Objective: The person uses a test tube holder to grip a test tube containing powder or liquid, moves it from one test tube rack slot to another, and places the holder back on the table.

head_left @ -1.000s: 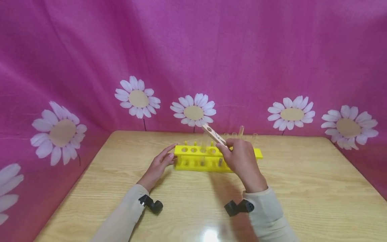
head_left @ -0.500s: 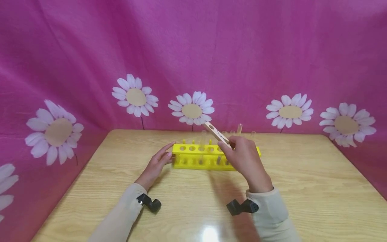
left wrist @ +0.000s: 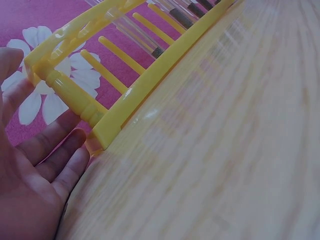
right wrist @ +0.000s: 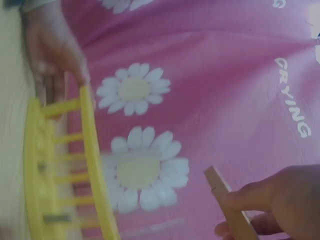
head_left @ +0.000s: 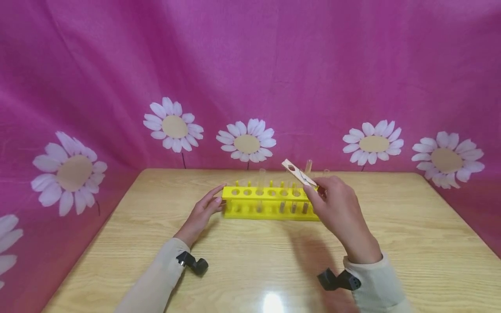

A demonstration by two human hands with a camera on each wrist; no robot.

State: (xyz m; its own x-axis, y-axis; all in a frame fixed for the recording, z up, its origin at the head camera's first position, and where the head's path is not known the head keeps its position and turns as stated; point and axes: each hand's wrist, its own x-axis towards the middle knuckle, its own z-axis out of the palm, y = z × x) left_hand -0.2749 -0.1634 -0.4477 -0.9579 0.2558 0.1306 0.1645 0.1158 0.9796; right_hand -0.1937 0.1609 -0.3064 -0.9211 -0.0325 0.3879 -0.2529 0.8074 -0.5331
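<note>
A yellow test tube rack point(head_left: 270, 215) stands on the table, with several clear test tubes upright in it. One test tube point(head_left: 261, 178) is in the third hole from the left; others are further right, some with dark matter at the bottom. My left hand point(head_left: 201, 216) touches the rack's left end, its fingers point(left wrist: 47, 140) extended along the end post. Above the rack's right half, my right hand point(head_left: 339, 213) pinches a wooden test tube holder point(head_left: 300, 174), a clip with a round hole near its tip. No tube shows in that hole. The right hand hides the rack's right end.
The wooden table point(head_left: 250, 256) extends in front of the rack and to both sides. A pink curtain point(head_left: 250, 69) with printed daisies hangs behind and at the sides. Small black cameras point(head_left: 339, 280) are worn on both wrists.
My right hand has moved right with the wooden test tube holder, away from the test tube in the third hole, which remains in the rack. The left hand stays at the rack's end.
</note>
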